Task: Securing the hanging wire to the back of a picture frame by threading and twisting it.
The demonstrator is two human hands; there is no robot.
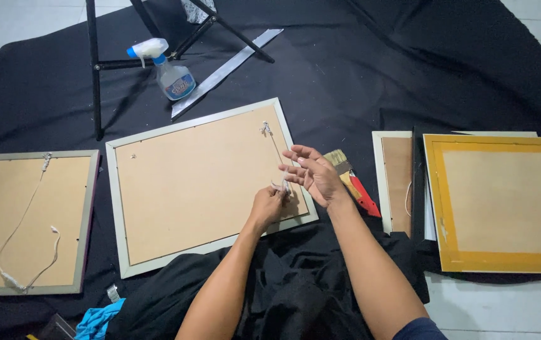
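Note:
A silver picture frame (117, 208) lies face down on black cloth, its brown backing board up. A thin white hanging cord (275, 146) runs from a small hook near the frame's top right corner down its right side. My left hand (268, 205) pinches the lower end of this cord at the frame's right edge. My right hand (311, 174) hovers just beside it with fingers spread, touching or nearly touching the cord end; whether it grips the cord is unclear.
A second frame (85, 220) with a loose white cord lies at the left. Stacked frames, the top one yellow (437, 195), lie at the right. A paintbrush and a red tool (364, 195) sit by my right hand. A spray bottle (171, 74), a metal strip and black stand legs are behind.

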